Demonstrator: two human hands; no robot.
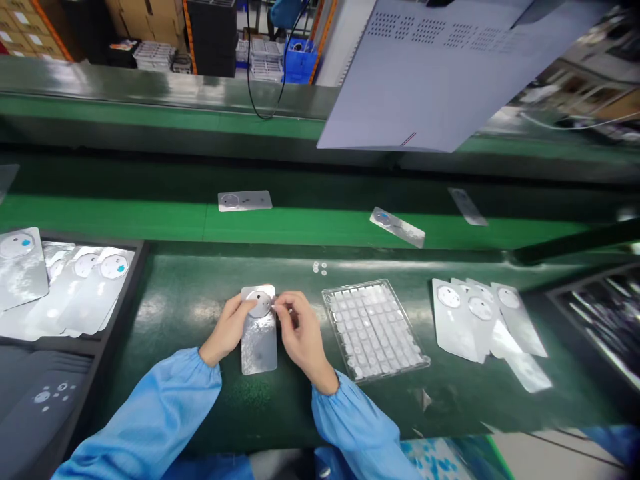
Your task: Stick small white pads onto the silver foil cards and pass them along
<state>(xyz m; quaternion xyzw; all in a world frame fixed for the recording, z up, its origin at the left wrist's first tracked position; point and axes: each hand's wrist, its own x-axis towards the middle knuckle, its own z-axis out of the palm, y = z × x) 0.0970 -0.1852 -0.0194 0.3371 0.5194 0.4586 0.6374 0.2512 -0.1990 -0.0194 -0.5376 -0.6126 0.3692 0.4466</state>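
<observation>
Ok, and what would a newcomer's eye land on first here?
Probably the blue sleeves in the lower middle: the left hand grips a silvery plate while the right hand pinches at its upper right edge. Right of them lies a clear tray of small white pieces. A big pale panel slants across the top right.

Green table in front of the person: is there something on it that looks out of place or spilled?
Yes. A few small white pieces lie loose beyond the clear tray, though it holds similar-looking ones in rows. A pale scrap also lies alone near the tray's near right corner; what it is, I cannot tell.
</observation>
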